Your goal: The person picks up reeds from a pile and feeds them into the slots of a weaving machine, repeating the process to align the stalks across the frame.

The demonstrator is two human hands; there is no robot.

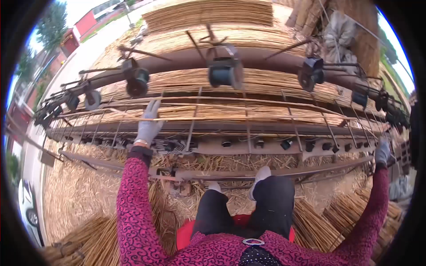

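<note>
My left hand (150, 122), in a grey glove, reaches over the rack of a long weaving frame. Its fingers are stretched out and lie across thin reed stalks (195, 118) that rest crosswise on the metal bars. Far to the right, my gloved right hand (382, 153) is at the end of the frame, beside dark metal parts; its fingers are too small and blurred to make out. Beyond the stalks runs a rusty beam (266, 60) carrying several spools of dark wire (222, 75).
A woven reed mat (208, 15) stretches out behind the beam. Bundles of reeds (317, 224) lie on both sides of my red seat (184, 235). A lower metal rail (222, 174) crosses before my feet, with loose straw (88, 186) on the ground.
</note>
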